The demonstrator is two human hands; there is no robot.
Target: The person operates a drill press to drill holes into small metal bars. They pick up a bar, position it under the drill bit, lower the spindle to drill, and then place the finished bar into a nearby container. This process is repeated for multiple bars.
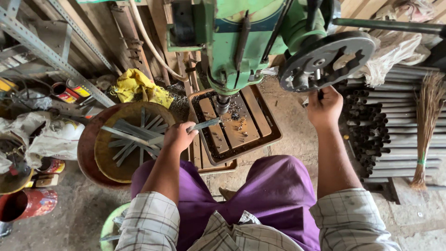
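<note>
My left hand [178,135] grips a flat grey metal strip [204,124] and holds it toward the wooden work table [246,125] under the drill bit [222,105] of a green drill press [241,42]. My right hand [325,108] is closed on a handle [320,94] of the dark feed wheel [325,60] at the machine's right side. Metal chips lie scattered on the wooden slats. My legs in purple cloth [274,195] sit in front of the machine.
A round yellow-brown basin [104,158] at left holds several similar metal strips [132,137]. A yellow cloth [139,86] lies behind it. Stacked steel pipes [395,125] and a broom [425,130] are at right. Cans and bags clutter the far left near a slotted metal frame [51,53].
</note>
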